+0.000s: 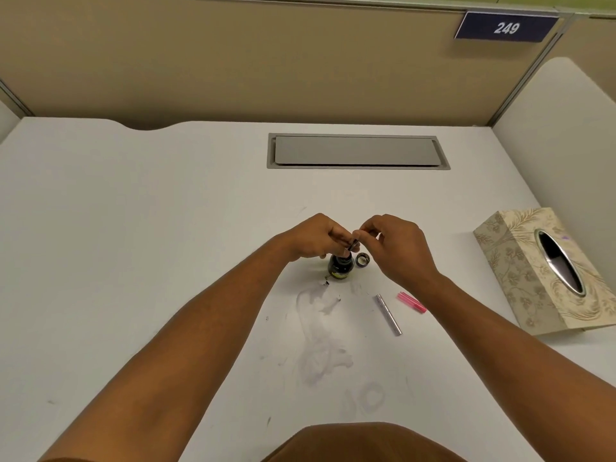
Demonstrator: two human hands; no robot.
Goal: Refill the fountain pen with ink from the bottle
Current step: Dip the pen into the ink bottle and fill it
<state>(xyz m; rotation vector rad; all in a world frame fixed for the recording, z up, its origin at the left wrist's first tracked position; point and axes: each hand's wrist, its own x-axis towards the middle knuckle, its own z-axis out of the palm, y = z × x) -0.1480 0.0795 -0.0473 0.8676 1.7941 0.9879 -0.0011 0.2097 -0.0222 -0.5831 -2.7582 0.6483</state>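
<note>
A small dark ink bottle [340,266] stands open on the white desk, its cap [362,260] lying just to its right. Directly above the bottle mouth my left hand [315,240] and my right hand [396,243] meet, both pinching a short dark pen part [354,244], tilted, with its lower end near the opening. Fingers hide most of that part. A silver pen barrel [388,315] lies on the desk to the right front of the bottle, and a pink pen piece [412,302] lies beside it.
A patterned tissue box [520,261] stands at the right. A grey cable hatch [356,151] is set into the desk behind my hands. Smeared ink stains [320,335] mark the desk in front of the bottle. Partition walls close the back and right.
</note>
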